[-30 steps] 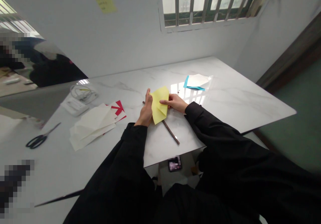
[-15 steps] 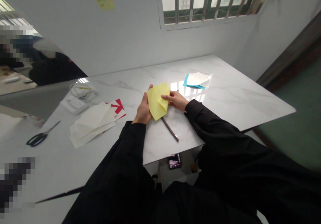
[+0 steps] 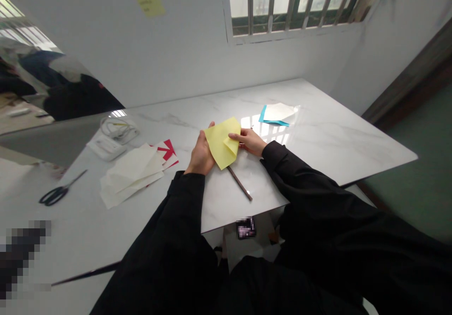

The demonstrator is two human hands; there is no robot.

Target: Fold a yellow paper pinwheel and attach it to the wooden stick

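Note:
A yellow sheet of paper (image 3: 221,141) is held above the table between my two hands. Behind its left edge lies my left hand (image 3: 202,155), cupped against the sheet, most of its fingers hidden by the paper. My right hand (image 3: 251,141) pinches the right side between thumb and fingers, where a corner is folded over. A thin brown stick (image 3: 240,184) slants out from under the sheet toward the table's front edge; its upper end is hidden.
White paper pieces (image 3: 132,173) and red paper scraps (image 3: 168,150) lie left of my hands. Scissors (image 3: 56,195) and a white cable device (image 3: 106,148) are farther left. Blue paper (image 3: 263,112) under a white sheet (image 3: 278,111) sits at the back right.
My left hand has shifted slightly and the sheet's upper left corner now reaches a little farther left. My right hand keeps its pinch. The whole view has drifted slightly.

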